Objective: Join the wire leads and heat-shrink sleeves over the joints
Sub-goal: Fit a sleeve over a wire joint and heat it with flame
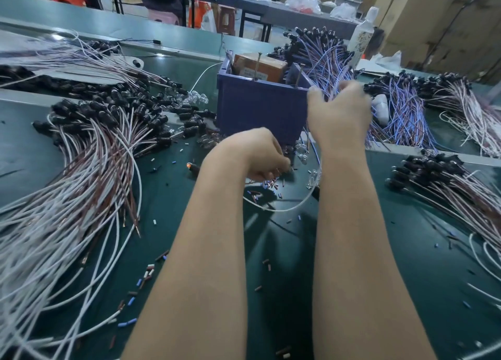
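left hand (pixel 252 153) grip: unclear, curled over sleeves (pixel 268 185) | right hand (pixel 339 113) grip: clasps white lead (pixel 298 204) arcing downward-left

Unreadable print on white label (pixel 254 74) of brown box (pixel 267 63)

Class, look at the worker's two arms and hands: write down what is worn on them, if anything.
Nothing worn shows. The left hand and right hand are ungloved; both forearms are bare to the picture's bottom edge: no sleeves, watch or bracelet. Fingers are partly hidden or blurred, so rings cannot be ruled out.
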Demonstrator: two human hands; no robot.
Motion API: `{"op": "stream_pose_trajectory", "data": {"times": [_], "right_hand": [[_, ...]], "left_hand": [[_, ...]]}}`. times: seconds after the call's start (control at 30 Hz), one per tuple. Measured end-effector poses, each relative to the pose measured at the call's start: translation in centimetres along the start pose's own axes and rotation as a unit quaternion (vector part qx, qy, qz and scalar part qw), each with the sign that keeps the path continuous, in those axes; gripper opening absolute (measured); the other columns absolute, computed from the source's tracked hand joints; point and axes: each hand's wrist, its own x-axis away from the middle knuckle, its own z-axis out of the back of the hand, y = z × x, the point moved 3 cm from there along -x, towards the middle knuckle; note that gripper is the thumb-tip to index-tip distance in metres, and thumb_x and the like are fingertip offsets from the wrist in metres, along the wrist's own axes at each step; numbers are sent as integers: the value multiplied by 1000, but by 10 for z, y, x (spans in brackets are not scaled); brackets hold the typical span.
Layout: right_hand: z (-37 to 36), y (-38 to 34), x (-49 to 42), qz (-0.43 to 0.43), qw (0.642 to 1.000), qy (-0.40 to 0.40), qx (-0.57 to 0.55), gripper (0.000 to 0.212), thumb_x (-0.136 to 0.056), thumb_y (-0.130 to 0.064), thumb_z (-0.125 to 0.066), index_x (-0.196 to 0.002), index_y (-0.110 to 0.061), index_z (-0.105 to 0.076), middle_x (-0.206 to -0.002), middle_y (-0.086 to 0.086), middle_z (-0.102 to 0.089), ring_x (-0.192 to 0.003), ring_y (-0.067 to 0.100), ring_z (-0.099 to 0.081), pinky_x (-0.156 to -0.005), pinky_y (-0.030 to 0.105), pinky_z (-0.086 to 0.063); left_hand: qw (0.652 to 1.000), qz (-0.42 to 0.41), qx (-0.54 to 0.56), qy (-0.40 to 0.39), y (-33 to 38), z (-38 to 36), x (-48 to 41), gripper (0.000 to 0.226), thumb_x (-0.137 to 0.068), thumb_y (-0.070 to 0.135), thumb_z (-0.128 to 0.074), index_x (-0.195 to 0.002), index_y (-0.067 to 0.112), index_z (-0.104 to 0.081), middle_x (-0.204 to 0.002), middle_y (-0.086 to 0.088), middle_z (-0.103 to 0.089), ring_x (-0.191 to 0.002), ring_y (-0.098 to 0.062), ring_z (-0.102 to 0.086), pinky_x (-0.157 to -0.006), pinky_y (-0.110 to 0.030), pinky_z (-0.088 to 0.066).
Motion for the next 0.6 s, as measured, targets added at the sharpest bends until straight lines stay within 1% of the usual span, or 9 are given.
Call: {"op": "stream_pose_trajectory", "data": {"times": [0.07, 0.13, 0.2, 0.23, 0.3, 0.37, 0.43, 0.53, 0.6], "right_hand": [[11, -6, 4, 36, 996, 84, -18, 50, -93, -31, -53, -136, -10, -41, -135, 11, -44, -124, 25, -41, -103, 28, -27], [9, -13, 7, 90, 993, 62, -48, 33, -91, -22, -55, -122, -11, -55, -122, 8, -56, -114, 21, -51, -97, 26, -37], [-5, -19, 14, 122, 984, -119, -45, 16, -87, -18, -59, -99, -12, -68, -96, 8, -67, -92, 21, -63, -82, 28, -49], [-15, -22, 23, 131, 963, -236, -5, 12, -86, -22, -64, -93, -14, -70, -87, 6, -68, -83, 20, -63, -74, 27, -50], [-37, -25, 43, 163, 891, -407, 121, 23, -82, -35, -71, -94, -16, -72, -90, 1, -68, -82, 16, -61, -71, 24, -45], [-55, -25, 59, 190, 837, -471, 204, 33, -81, -38, -72, -103, -13, -71, -101, 2, -67, -91, 18, -61, -77, 27, -48], [-68, -26, 67, 201, 824, -488, 207, 32, -83, -29, -71, -106, -8, -69, -101, 5, -66, -91, 20, -59, -83, 31, -49], [-76, -25, 63, 191, 839, -477, 179, 27, -85, -21, -68, -104, -2, -67, -100, 8, -66, -91, 24, -61, -84, 33, -51], [-71, -21, 50, 170, 878, -424, 147, 24, -89, -24, -64, -97, -1, -66, -96, 12, -67, -86, 26, -61, -78, 31, -51]], "left_hand": [[1000, 3, -5, 6, 0, 3, 2, 18, -93, 13, -53, -91, 8, -70, -82, -4, -68, -57, -12, -56, -57, -20, -53], [994, 9, 19, 107, -4, 19, 0, 23, -91, 9, -48, -95, 6, -70, -94, -10, -71, -74, -22, -63, -73, -28, -55], [961, 20, 95, 261, -11, 41, 3, 27, -90, 10, -44, -101, 6, -68, -103, -17, -69, -97, -31, -65, -91, -39, -53], [936, 16, 126, 329, -13, 51, 7, 28, -90, 11, -44, -105, 6, -66, -105, -18, -68, -102, -33, -63, -92, -41, -51], [900, 2, 141, 413, -13, 63, 14, 28, -91, 15, -44, -107, 6, -65, -105, -17, -68, -102, -32, -63, -90, -40, -51], [892, -12, 136, 430, -10, 65, 17, 27, -90, 16, -45, -104, 5, -66, -102, -17, -68, -100, -33, -63, -88, -40, -52], [908, -19, 127, 398, -7, 59, 17, 27, -90, 16, -46, -96, 2, -68, -97, -20, -68, -99, -35, -62, -88, -41, -51], [937, -5, 100, 334, -6, 49, 13, 30, -92, 19, -48, -89, -3, -68, -91, -22, -68, -96, -36, -62, -88, -41, -50], [947, 15, 66, 315, -9, 48, 9, 32, -93, 23, -48, -92, -2, -68, -91, -18, -68, -95, -35, -61, -84, -35, -49]]}}
